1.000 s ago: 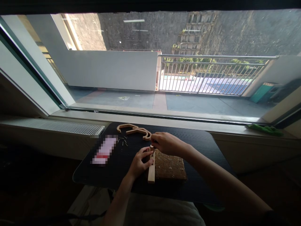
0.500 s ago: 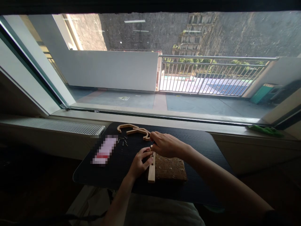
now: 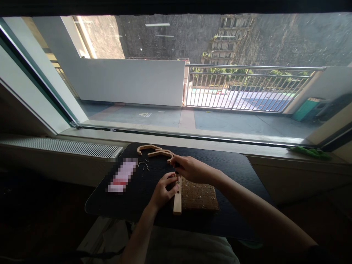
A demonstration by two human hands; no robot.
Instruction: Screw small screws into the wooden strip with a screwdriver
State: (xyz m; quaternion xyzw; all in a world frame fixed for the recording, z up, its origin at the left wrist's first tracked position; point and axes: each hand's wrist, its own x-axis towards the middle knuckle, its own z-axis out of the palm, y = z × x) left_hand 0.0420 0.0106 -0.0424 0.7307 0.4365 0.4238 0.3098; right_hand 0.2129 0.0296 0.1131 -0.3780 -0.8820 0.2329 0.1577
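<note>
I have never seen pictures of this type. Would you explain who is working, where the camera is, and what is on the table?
There is no machine here: a person works bare-handed. Every picture comes from one camera worn on the head, looking forward and down. The left hand touches a pale wooden bar with holes, along the left edge of a brown block. The right hand grips what seems to be a screwdriver, mostly hidden, over the bar. On the black table also lie what look like screws, curved wooden pieces and a pixelated pink item.
</note>
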